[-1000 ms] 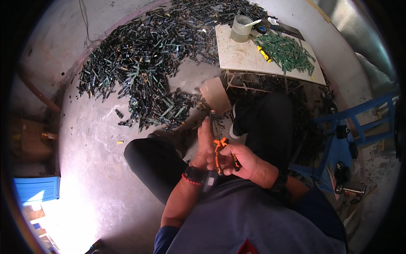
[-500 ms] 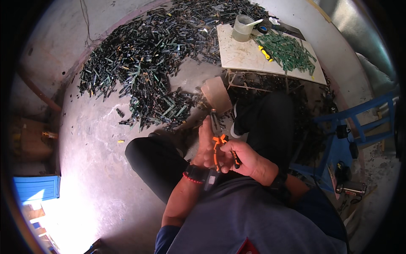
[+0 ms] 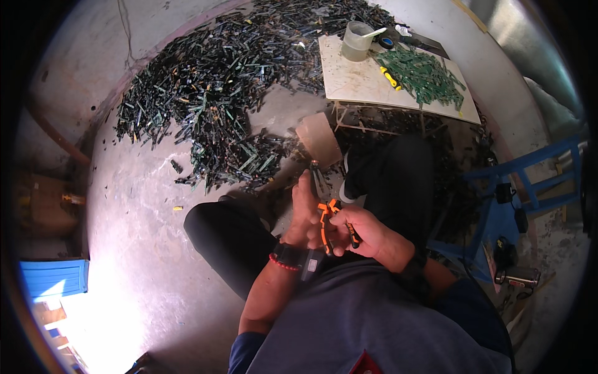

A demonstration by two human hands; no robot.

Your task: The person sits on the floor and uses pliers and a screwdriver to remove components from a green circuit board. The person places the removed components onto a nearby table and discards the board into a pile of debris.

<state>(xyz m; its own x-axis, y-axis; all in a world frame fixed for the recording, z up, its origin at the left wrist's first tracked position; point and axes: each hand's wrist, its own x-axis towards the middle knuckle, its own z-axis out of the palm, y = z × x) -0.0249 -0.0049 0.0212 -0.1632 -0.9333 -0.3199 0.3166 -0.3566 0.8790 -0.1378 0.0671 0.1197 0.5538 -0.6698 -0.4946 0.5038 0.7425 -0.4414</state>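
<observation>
A pair of pliers with orange and black handles (image 3: 324, 227) is gripped by my right hand (image 3: 369, 232), whose fingers are wrapped round the handles. My left hand (image 3: 304, 206) is closed just left of the pliers, its thumb pointing away from me. From its far side sticks out a small, narrow dark piece (image 3: 315, 171), which looks like one of the strips in the pile. The pliers' jaws are hard to make out, so I cannot tell whether they touch the piece. Both hands are above my lap, close together.
A large heap of dark strips (image 3: 205, 93) covers the floor ahead. Beyond my right knee, a low white table (image 3: 349, 84) bears green strips (image 3: 423, 75), a yellow-handled tool (image 3: 390, 78) and a cloudy cup (image 3: 357, 42). Brown cardboard (image 3: 319, 138) lies ahead; a blue chair (image 3: 529, 181) is at right.
The pliers and my right hand have shifted slightly to the right and toward me. My left hand has barely moved and keeps the dark piece.
</observation>
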